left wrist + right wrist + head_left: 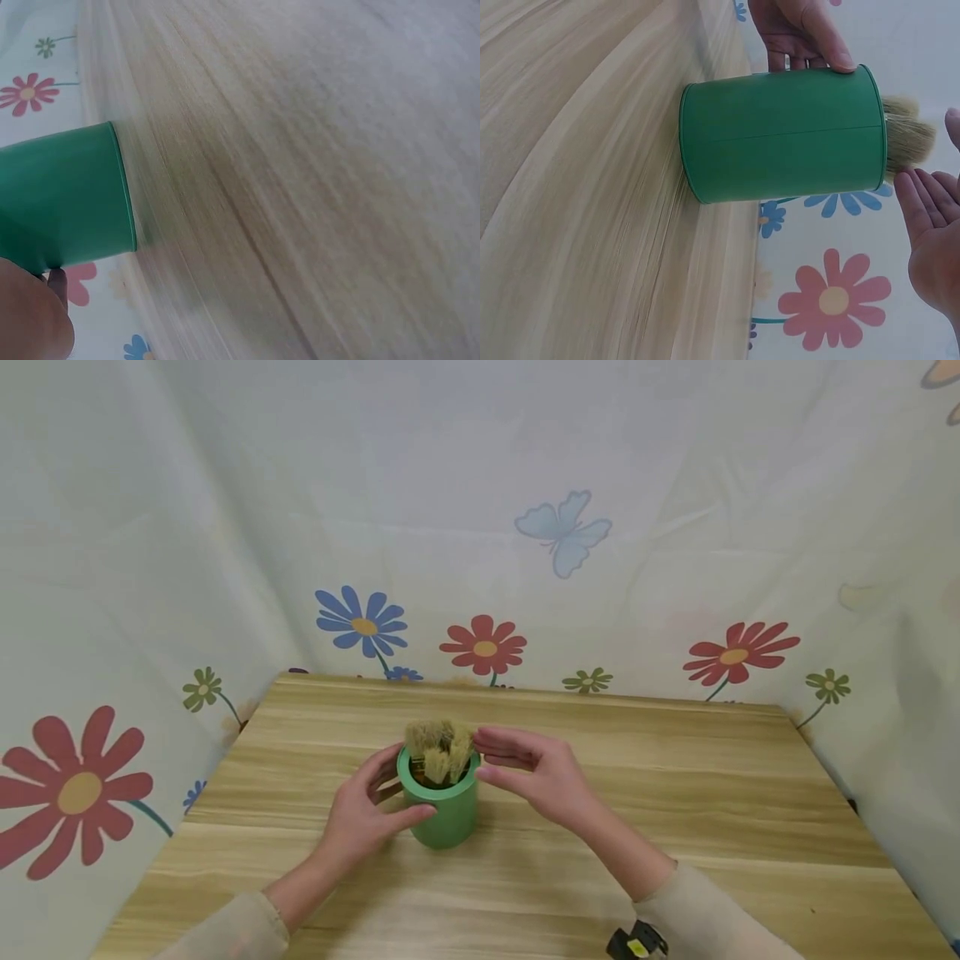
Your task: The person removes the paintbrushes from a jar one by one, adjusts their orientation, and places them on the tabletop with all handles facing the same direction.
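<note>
A green cylindrical holder [444, 818] stands upright on the wooden table, with several pale bristle tufts [438, 747], apparently brush heads, sticking out of its top. My left hand [360, 814] grips the holder near its rim, thumb on the near side and fingers round the left. In the left wrist view the holder [67, 199] hides most of that hand. On the other side my right hand [536, 772] is held beside the bristles, fingers extended. The right wrist view shows its fingertips by the bristles [909, 139]; whether they touch I cannot tell.
The wooden table [637, 793] extends to both sides of the holder. Behind it hangs a white cloth [450, 485] printed with flowers and a butterfly. A small black device [637, 941] sits at my right sleeve.
</note>
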The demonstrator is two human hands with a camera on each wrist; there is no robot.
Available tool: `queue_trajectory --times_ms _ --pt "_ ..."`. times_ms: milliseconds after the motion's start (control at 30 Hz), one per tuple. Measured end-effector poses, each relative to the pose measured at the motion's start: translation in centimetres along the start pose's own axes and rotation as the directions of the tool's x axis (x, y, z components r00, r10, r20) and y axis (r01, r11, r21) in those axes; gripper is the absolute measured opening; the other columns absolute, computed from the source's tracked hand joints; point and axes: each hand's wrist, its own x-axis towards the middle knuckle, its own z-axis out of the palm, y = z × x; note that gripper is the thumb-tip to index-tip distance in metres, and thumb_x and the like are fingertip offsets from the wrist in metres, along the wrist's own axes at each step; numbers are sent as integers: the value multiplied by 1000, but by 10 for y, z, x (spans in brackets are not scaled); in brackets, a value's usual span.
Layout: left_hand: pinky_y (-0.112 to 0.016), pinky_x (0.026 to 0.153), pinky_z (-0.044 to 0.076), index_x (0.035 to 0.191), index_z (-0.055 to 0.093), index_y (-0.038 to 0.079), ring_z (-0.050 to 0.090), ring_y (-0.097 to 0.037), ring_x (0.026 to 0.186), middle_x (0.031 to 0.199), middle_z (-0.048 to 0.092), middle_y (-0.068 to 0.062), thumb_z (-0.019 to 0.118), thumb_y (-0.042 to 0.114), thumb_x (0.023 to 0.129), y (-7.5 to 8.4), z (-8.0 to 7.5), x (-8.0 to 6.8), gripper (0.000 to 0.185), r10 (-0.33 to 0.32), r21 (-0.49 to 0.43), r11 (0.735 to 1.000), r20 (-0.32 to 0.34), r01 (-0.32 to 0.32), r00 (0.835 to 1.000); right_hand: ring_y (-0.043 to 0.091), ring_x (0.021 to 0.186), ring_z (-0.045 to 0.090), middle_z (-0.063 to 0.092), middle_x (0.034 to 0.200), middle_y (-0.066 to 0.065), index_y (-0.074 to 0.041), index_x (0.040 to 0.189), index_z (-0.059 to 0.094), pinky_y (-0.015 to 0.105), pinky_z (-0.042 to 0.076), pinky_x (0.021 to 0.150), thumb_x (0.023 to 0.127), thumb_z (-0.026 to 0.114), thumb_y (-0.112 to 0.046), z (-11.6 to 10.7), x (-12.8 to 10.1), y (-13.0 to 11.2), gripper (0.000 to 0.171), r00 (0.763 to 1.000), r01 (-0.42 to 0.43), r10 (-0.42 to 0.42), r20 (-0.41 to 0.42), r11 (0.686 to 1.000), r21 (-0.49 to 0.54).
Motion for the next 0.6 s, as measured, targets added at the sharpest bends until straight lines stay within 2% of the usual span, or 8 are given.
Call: queue_trajectory --times_ms 133,333,600 --pt "-41 111 56 157 50 13 58 -32 139 151 60 -10 98 18 79 0 1 0 91 4 -2 1000 -4 -4 1000 34 128 69 69 141 14 -5 146 65 31 62 100 97 82 -17 4 4 1 53 1000 -6 6 -4 1000 -17" --pt "-41 111 56 156 51 13 59 -32 139 151 60 -10 99 17 78 -2 0 0 92 18 -5 1000 -4 -18 1000 25 123 71 71 140 11 -9 145 67 30 62 99 96 83 -20 10 10 2 53 1000 -7 5 -25 994 -111" --pt "-42 109 57 156 51 14 59 -32 138 152 59 -9 98 19 79 -5 1 2 91 38 13 999 -5 -38 999 22 114 75 75 131 10 -5 140 70 27 64 94 97 82 -15 12 17 4 46 998 11 -20 -58 988 -153"
